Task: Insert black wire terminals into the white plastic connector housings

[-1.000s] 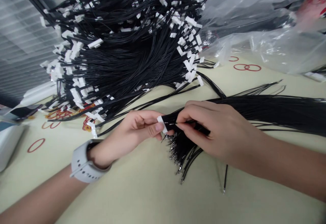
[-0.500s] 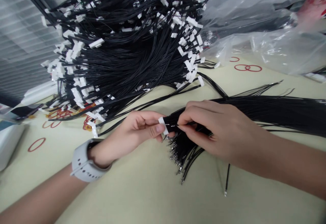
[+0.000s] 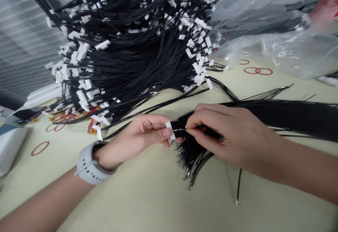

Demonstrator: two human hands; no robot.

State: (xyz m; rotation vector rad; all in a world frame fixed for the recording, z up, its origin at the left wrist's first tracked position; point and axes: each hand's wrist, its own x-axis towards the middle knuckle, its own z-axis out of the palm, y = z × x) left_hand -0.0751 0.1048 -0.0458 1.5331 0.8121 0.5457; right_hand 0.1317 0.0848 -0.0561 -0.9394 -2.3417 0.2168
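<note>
A small white connector housing [image 3: 170, 130] is pinched between the thumb and fingers of my left hand [image 3: 148, 130]. Black wires run from it to the right, under my right hand [image 3: 220, 128]. My right thumb and forefinger close on a thin black wire [image 3: 182, 129], its metal terminal end pointing at the housing. Whether that terminal touches the housing I cannot tell. Beneath both hands lies a bundle of loose black wires [image 3: 194, 154] with bare crimped metal tips, and its long part [image 3: 298, 117] stretches off to the right.
Behind my hands rises a large heap of black wire harnesses [image 3: 142, 59] with white connectors. Red rubber bands [image 3: 258, 71] lie on the pale table [image 3: 148, 196], and clear plastic bags [image 3: 287, 52] sit at the back right. At the left edge is a white box [image 3: 12, 151].
The view has shifted slightly, moving everything a little to the right. Both hands keep their grips, and the wire's tip appears slightly nearer the housing.
</note>
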